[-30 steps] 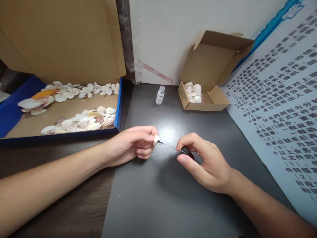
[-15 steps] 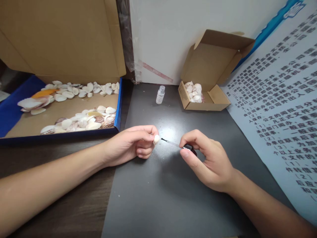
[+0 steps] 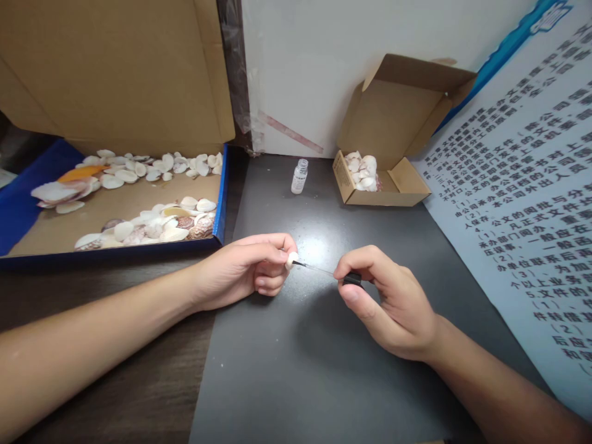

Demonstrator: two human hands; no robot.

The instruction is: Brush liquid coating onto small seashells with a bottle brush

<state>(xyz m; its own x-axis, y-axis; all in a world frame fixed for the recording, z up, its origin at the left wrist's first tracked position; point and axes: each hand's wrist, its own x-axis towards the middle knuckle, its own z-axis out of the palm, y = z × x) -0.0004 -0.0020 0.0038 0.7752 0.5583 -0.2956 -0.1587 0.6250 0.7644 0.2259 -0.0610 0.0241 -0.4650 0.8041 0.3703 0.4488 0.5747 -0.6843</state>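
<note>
Between the thumb and fingers of my left hand (image 3: 252, 264) I pinch a small white seashell (image 3: 291, 260). My right hand (image 3: 393, 302) is closed on the black cap of a thin applicator brush (image 3: 352, 279). The clear stem points left, and the dark bristle tip meets the right side of the shell. Behind my hands stands a small uncapped glass bottle (image 3: 299, 177) with a white label, upright on the grey mat (image 3: 277, 370).
At left lies an open blue-edged box (image 3: 115, 248) with rows of seashells (image 3: 171, 163). A small open cardboard box (image 3: 383, 196) of shells (image 3: 363, 169) stands at back right. A printed sheet (image 3: 522, 185) leans along the right side; a white panel (image 3: 314, 74) stands behind.
The brush has moved left, its tip going from just beside the shell onto it. The cap has turned a little in my right hand. My left hand stays in place.
</note>
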